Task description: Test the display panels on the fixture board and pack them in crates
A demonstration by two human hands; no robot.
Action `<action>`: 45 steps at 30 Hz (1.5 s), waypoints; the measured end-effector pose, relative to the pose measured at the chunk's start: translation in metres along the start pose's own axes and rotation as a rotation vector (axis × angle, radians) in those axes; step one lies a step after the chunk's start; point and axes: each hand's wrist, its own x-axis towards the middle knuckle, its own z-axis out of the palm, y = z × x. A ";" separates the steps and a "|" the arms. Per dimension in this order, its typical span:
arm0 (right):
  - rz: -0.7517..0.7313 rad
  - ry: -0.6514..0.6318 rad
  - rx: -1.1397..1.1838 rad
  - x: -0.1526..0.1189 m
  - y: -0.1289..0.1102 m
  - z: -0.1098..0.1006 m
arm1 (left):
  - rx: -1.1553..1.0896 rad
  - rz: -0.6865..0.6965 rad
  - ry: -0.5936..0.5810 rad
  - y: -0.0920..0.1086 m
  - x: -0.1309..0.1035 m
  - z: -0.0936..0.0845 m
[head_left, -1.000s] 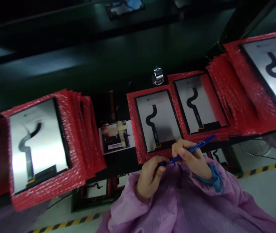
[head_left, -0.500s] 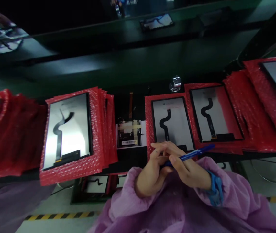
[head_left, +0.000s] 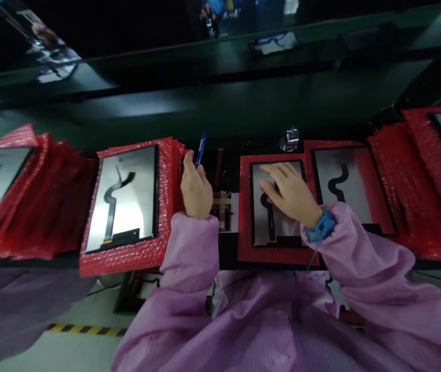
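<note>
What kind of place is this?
Probably an electronics factory: flat screen panels with ribbon cables lie on red bubble wrap along a bench, and yellow-and-black tape marks the floor.

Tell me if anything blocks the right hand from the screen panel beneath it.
Nothing visible: the right hand is over the screen panel, though I can't tell whether it touches. The blue pen is by the left hand; the metal device sits beyond the panel.

Single head-worn view — facing forward and down, close above the workbench (head_left: 228, 251)
</note>
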 end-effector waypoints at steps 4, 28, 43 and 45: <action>0.073 -0.014 -0.126 -0.007 0.014 0.009 | 0.363 -0.056 -0.110 -0.013 0.014 0.014; 0.207 -0.234 -0.206 -0.027 -0.004 0.026 | -0.204 0.116 -0.044 -0.033 0.021 0.035; 0.206 -0.169 0.090 -0.028 -0.002 0.028 | -0.669 0.157 -0.120 -0.010 0.018 0.025; 0.235 -0.100 0.141 -0.028 -0.002 0.031 | -0.673 0.174 -0.195 -0.007 0.015 0.023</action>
